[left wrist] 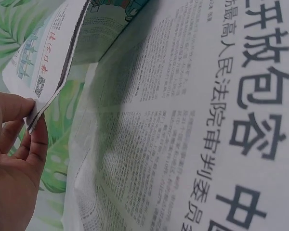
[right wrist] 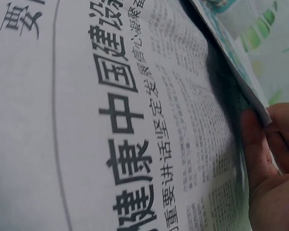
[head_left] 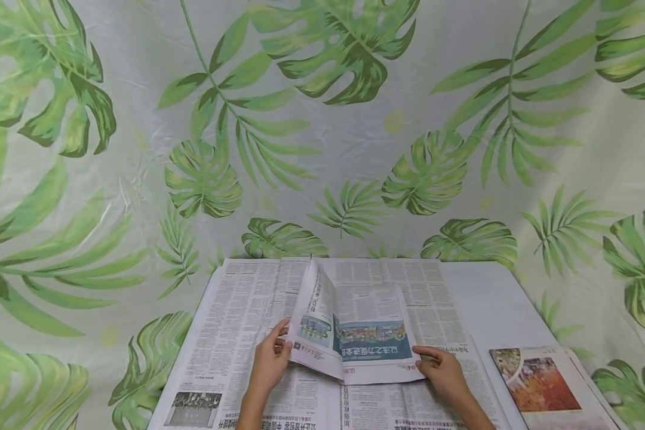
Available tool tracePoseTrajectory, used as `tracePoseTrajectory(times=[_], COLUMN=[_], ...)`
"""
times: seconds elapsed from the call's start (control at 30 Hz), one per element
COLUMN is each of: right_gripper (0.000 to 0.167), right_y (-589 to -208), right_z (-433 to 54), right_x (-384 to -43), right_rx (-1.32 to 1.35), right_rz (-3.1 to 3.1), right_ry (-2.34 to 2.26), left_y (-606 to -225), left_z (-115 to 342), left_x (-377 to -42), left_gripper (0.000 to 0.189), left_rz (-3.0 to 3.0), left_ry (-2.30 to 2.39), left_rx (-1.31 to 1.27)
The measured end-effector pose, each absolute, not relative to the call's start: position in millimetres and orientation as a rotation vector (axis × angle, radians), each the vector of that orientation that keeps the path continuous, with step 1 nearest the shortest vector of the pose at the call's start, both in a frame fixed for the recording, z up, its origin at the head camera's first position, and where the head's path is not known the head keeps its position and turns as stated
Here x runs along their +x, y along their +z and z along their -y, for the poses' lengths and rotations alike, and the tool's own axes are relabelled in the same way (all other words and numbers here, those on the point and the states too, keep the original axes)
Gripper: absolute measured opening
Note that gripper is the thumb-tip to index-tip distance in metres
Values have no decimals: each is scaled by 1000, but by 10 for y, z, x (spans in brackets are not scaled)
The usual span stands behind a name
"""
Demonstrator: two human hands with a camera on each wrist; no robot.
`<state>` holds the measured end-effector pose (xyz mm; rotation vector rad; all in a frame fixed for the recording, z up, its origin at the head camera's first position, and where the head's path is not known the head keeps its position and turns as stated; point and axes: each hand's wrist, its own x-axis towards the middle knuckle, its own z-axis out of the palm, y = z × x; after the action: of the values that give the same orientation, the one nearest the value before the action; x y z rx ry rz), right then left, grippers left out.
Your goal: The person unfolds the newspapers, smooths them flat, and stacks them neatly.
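Note:
A folded newspaper (head_left: pixel 376 340) stands partly opened in the middle of the table, its left part raised and its right part lower. The left hand (head_left: pixel 271 358) pinches the lower left corner between thumb and fingers; in the left wrist view several layered page edges show at that corner. At the lower right corner the right hand (head_left: pixel 442 371) pinches the paper, thumb on top and fingers beneath, as the right wrist view also shows. Coloured pictures and printed text cover the pages. Below it lie larger spread newspaper sheets (head_left: pixel 247 298).
To the right, a stack of printed matter (head_left: pixel 550 382) with an orange-red photo on top lies at the table's edge. Part of the white tabletop (head_left: pixel 478 298) shows at the back right. A leaf-patterned curtain (head_left: pixel 344 137) hangs behind and around the table.

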<state>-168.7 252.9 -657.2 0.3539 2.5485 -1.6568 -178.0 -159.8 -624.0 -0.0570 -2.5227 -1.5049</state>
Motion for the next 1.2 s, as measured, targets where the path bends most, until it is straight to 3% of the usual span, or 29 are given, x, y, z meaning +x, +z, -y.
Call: tracePoseTrajectory(times=[0.77,1.2], right_gripper=[36,38], right_y=[-6620,-6619], right_z=[-2641,-2656], right_x=[-1672,-1690], right_rx=[373,390], right_rz=[-2576,-2578], right_ry=[-1611,-1586], left_y=[-6376,-6457], left_z=[1783,1809], left_x=[-1680,-1632], left_gripper=[55,33], left_rz=[2577,2586], left_ry=[-1482,-1476], left_rx=[95,299])
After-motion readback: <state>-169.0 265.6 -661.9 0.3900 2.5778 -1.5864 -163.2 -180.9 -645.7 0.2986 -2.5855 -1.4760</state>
